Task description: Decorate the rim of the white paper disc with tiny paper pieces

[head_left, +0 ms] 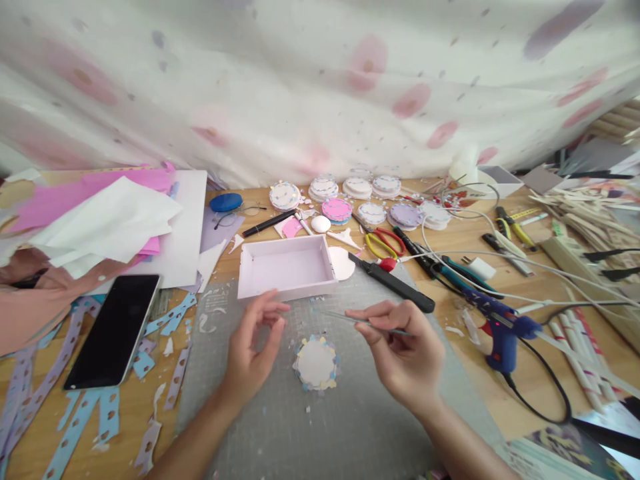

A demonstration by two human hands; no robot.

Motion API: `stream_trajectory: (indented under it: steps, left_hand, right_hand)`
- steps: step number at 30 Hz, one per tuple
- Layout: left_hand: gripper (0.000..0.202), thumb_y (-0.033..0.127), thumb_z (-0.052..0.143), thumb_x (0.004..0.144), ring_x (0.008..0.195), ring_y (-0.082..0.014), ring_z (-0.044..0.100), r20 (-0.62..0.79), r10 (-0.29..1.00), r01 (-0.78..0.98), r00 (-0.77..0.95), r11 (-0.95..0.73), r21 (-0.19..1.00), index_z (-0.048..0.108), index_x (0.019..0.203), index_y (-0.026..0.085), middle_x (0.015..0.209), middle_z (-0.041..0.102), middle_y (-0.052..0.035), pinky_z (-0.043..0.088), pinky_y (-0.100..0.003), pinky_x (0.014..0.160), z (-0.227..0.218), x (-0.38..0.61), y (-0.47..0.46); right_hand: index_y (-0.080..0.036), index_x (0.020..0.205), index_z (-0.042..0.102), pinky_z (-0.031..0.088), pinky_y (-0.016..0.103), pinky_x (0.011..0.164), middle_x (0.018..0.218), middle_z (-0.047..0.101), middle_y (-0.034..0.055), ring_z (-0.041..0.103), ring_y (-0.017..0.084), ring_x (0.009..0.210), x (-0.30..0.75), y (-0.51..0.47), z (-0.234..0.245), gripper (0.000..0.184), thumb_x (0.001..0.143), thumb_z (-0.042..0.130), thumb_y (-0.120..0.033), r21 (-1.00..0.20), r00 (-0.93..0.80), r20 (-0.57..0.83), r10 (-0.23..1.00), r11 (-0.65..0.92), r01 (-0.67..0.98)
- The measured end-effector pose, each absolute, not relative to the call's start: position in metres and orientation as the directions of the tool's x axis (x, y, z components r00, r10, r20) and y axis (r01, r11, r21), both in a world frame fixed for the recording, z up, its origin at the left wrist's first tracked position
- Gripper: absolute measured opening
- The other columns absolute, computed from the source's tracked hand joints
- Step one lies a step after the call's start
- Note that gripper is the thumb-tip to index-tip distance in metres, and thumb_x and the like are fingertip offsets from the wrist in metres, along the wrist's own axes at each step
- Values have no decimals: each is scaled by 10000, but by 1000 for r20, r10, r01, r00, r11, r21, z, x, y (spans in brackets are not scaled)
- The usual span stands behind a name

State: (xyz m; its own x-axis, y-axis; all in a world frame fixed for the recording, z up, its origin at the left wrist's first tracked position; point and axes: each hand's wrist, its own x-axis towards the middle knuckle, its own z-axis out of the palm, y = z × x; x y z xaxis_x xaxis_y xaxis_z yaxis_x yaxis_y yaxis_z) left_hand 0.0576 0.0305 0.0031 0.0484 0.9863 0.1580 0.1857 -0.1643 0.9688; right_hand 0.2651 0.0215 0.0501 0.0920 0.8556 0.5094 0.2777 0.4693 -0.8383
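My right hand (407, 350) pinches a pair of thin metal tweezers (340, 316), their tips pointing left above the grey cutting mat (260, 433). Across from it, my left hand (255, 340) hovers with curled, parted fingers and nothing visible between them. Between the two hands a round white paper disc (317, 363) lies on the mat, its edge ringed with small blue, yellow and lilac pieces. Just beyond my left fingertips stands a shallow pale lilac box (285, 263). Tiny paper bits are scattered near the tweezer tips.
Several decorated discs (337, 211) line the back. At right lie a blue glue gun (500, 333) with cords, a black-handled cutter (400, 287) and pliers (385, 242). A phone (115, 333), punched paper strips (80, 427) and stacked paper sheets (110, 220) occupy the left.
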Motion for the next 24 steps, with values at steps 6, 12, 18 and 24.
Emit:
stream_trajectory:
  steps: [6, 12, 18, 24]
  left_hand:
    - [134, 157, 539, 889, 839, -151, 594, 261, 946, 134, 192, -289, 948, 621, 971, 225, 951, 629, -38, 486, -274, 781, 16, 59, 20]
    - [123, 128, 575, 863, 872, -162, 605, 262, 952, 143, 162, -285, 948, 633, 916, 222, 898, 644, -33, 488, -271, 792, 14, 60, 20]
    - [80, 161, 584, 857, 841, -167, 616, 234, 965, 136, 121, -249, 959, 640, 882, 213, 862, 657, -37, 506, -277, 768, 16, 60, 20]
    - [94, 181, 564, 877, 839, -169, 621, 206, 968, 146, 142, -226, 963, 650, 886, 219, 873, 658, -42, 515, -277, 759, 17, 58, 18]
  right_hand:
    - [-238, 792, 459, 458, 214, 408, 765, 684, 41, 704, 178, 710, 251, 7, 45, 212, 846, 581, -73, -861, 40, 475, 879, 455, 228]
    - [-237, 782, 449, 485, 228, 429, 774, 706, 54, 697, 178, 697, 248, 4, 46, 213, 850, 572, -78, -855, 17, 478, 878, 461, 237]
    - [-236, 792, 463, 482, 228, 431, 767, 690, 44, 693, 179, 692, 248, 3, 47, 214, 834, 584, -64, -846, 2, 494, 869, 481, 229]
    - [-237, 821, 491, 504, 250, 455, 767, 658, 36, 689, 184, 701, 248, 3, 43, 179, 849, 590, -90, -896, 80, 436, 897, 423, 138]
